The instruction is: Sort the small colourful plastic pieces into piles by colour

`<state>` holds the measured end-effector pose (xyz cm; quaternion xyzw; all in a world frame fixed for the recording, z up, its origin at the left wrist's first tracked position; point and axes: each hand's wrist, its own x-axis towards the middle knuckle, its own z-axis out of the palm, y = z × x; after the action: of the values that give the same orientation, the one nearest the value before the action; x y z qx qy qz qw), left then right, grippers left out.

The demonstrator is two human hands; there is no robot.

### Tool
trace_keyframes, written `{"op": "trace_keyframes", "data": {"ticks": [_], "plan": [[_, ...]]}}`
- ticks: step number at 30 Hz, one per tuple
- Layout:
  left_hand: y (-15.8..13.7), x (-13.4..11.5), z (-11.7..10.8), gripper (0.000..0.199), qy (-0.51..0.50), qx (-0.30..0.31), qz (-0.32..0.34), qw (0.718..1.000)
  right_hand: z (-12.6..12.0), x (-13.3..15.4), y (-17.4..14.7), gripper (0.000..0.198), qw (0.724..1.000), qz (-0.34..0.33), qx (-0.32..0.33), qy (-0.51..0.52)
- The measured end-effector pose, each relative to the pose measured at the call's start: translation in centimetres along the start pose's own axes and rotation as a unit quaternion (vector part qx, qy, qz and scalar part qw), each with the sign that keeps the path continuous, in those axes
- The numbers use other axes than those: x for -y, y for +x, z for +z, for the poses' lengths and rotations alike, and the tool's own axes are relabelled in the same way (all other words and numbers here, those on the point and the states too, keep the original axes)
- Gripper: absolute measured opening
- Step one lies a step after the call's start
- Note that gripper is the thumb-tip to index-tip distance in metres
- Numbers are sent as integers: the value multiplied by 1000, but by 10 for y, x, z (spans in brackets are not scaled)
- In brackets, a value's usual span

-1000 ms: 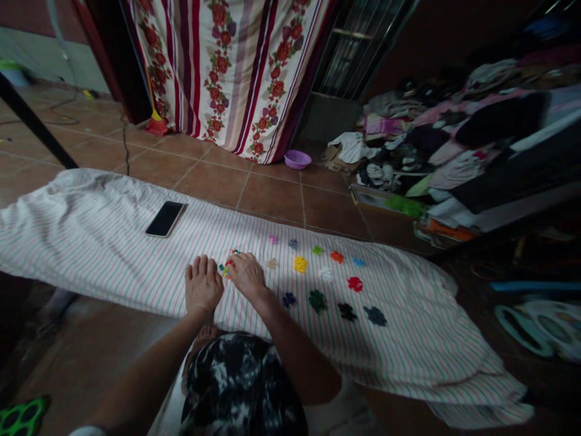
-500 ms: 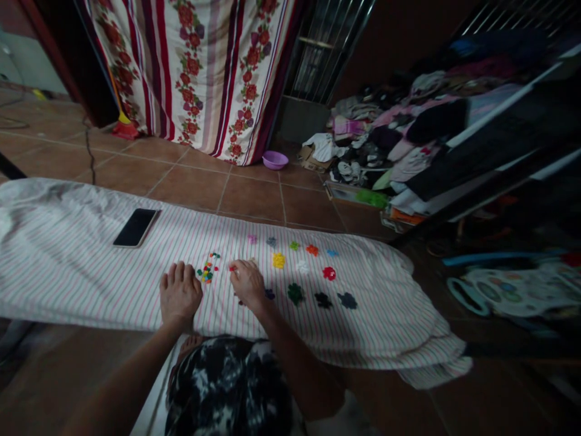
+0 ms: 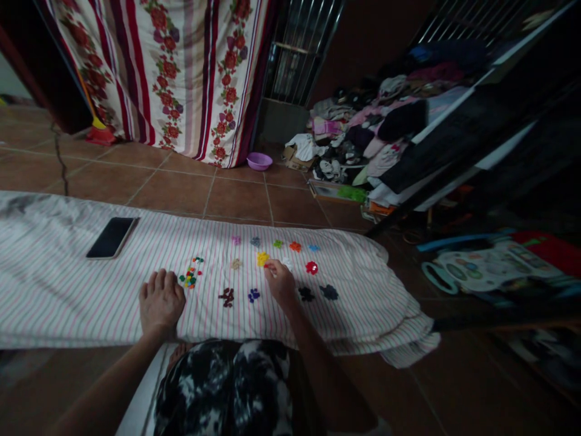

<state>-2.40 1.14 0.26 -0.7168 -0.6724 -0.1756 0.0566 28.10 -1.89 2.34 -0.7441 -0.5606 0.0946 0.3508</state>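
Observation:
My left hand (image 3: 162, 301) lies flat on the striped cloth (image 3: 113, 303), left of a mixed cluster of small coloured pieces (image 3: 190, 275). My right hand (image 3: 280, 283) is pinched on a small red piece (image 3: 267, 266) and hovers between the yellow pile (image 3: 262, 258) and the partly covered white pile (image 3: 287, 263). A red pile (image 3: 311, 267) lies to its right. Brown pieces (image 3: 226, 297), dark blue pieces (image 3: 253, 295), beige pieces (image 3: 236, 264) and black pieces (image 3: 306, 294) sit in separate piles. The green pile is hidden behind my right hand.
A phone (image 3: 112, 237) rests on the cloth at the left. Pink (image 3: 236, 240), grey (image 3: 255, 241), lime (image 3: 278, 243), orange (image 3: 295, 246) and light blue (image 3: 314, 247) piles line the far side. Beyond are a purple basin (image 3: 259, 161) and heaped clothes (image 3: 358, 130).
My right hand has moved right with the red piece, away from the beige pile, uncovering the beige and brown pieces. My left hand stays flat on the cloth. The view has shifted right.

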Motion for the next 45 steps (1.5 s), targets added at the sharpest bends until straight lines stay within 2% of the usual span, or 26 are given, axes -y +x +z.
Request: {"op": "trace_keyframes", "data": {"ticks": [4,10,14,19,24,33,45], "plan": [[0,-2,-3,37,-14,0,-3,1000,-25,-33,1,22,998,54,-40,-15],[1,-3,-5,37,-17,-3,-6,1000,-62,-75,8,28,990,68,-109,-65],[0,-2,-3,38,-6,-7,-1,1000,-79,-99,14,32,983,98,-120,-96],[0,-2,-3,40,1,-5,0,1000,-93,-120,23,37,974,127,-102,-157],[1,-3,-5,40,-2,8,-4,1000,-95,-129,31,34,974,124,-81,-174],[1,-1,-2,42,4,0,2,1000,-92,-127,42,31,976,110,-17,-185],[1,-3,-3,41,3,1,-4,1000,-91,-130,41,36,978,121,-3,-168]]}}
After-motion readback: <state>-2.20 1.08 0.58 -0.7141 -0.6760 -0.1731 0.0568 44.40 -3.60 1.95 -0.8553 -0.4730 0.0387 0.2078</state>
